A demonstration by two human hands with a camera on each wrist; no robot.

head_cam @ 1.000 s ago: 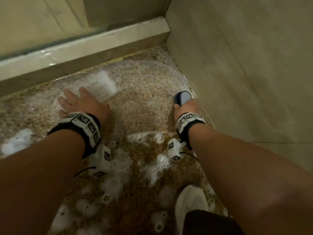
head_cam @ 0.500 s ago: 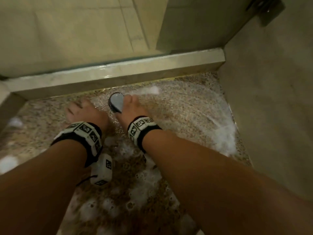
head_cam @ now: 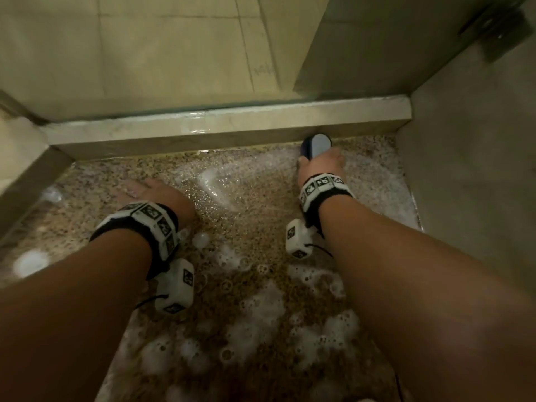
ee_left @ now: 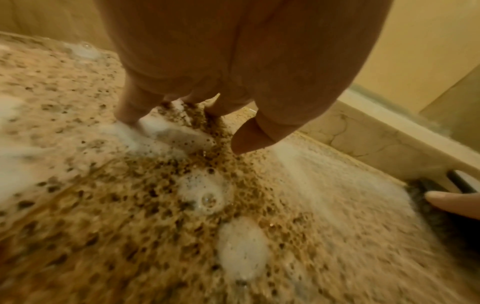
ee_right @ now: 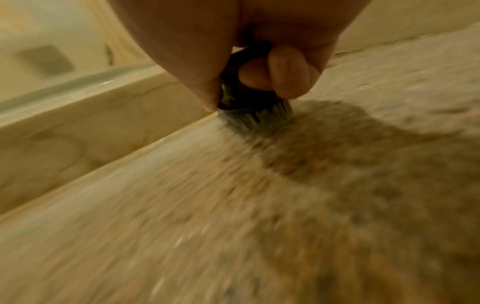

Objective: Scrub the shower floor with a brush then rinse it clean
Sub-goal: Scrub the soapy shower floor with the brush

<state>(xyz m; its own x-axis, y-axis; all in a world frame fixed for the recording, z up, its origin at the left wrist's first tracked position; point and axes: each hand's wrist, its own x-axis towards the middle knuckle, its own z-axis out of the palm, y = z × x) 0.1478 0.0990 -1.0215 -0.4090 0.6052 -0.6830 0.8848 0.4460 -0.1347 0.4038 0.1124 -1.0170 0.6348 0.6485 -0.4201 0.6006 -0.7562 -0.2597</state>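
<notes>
The speckled brown shower floor (head_cam: 261,236) is wet and covered in patches of white foam (head_cam: 255,311). My right hand (head_cam: 320,165) grips a dark scrub brush (head_cam: 314,145) with a pale grey top, its bristles (ee_right: 255,121) pressed on the floor right against the raised marble curb (head_cam: 226,123). In the right wrist view my fingers (ee_right: 283,76) curl round the black brush body. My left hand (head_cam: 150,192) lies flat on the soapy floor at the left, fingers (ee_left: 130,109) spread and touching the foam. The brush's dark edge (ee_left: 459,183) shows at the far right of the left wrist view.
A beige tiled wall (head_cam: 475,169) closes the right side, meeting the curb in the corner. A second ledge (head_cam: 26,181) borders the left. Beyond the curb lie glass and pale floor tiles (head_cam: 145,47). A dark metal hinge (head_cam: 499,27) sits at the upper right.
My right hand has swept the brush from beside my left hand to the right, up along the curb. Before that it had come in from the right wall. The left hand stays planted.
</notes>
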